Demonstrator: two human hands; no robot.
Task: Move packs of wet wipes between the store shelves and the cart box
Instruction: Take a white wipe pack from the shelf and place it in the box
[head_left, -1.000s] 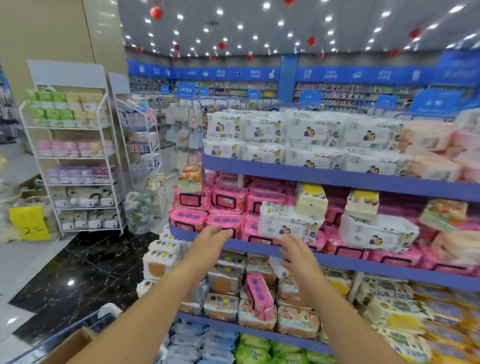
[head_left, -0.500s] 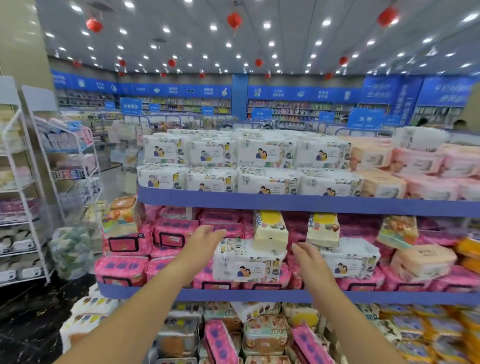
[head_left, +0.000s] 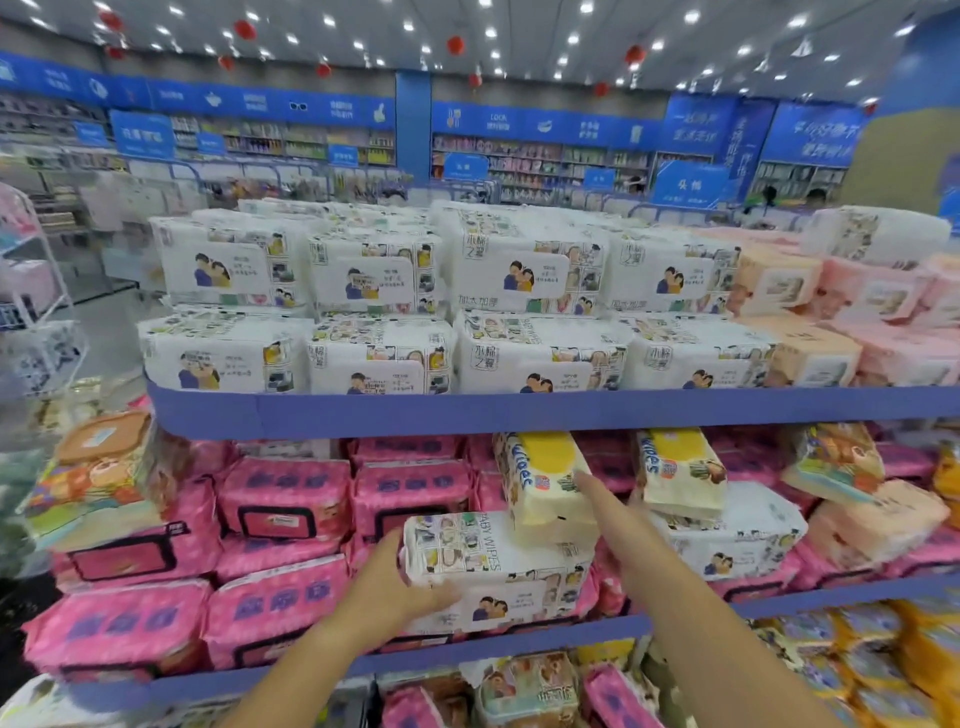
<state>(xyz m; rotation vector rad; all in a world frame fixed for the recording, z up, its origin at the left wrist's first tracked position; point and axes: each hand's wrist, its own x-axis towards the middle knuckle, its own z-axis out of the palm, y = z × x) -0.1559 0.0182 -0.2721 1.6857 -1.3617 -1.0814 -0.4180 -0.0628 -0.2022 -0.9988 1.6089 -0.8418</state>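
Observation:
A white pack of baby wipes (head_left: 498, 566) lies on top of pink packs on the middle shelf (head_left: 779, 597). My left hand (head_left: 400, 587) grips its left end, thumb across the front. My right hand (head_left: 618, 514) reaches along the pack's right side with fingers straight, its fingertips touching a yellow-topped wipes pack (head_left: 545, 483) that leans on the white one. The cart box is out of view.
The top shelf (head_left: 519, 410) carries two layers of white packs (head_left: 524, 317), with peach and pink ones to the right. Pink packs (head_left: 280, 499) fill the middle shelf's left side. A second yellow-topped pack (head_left: 680, 470) stands further right. A wire rack (head_left: 31, 291) stands at left.
The view has moved closer to the shelves and upward. Both hands reached forward from the shelf edge; the left one took hold of the white pack, the right one reached beside it.

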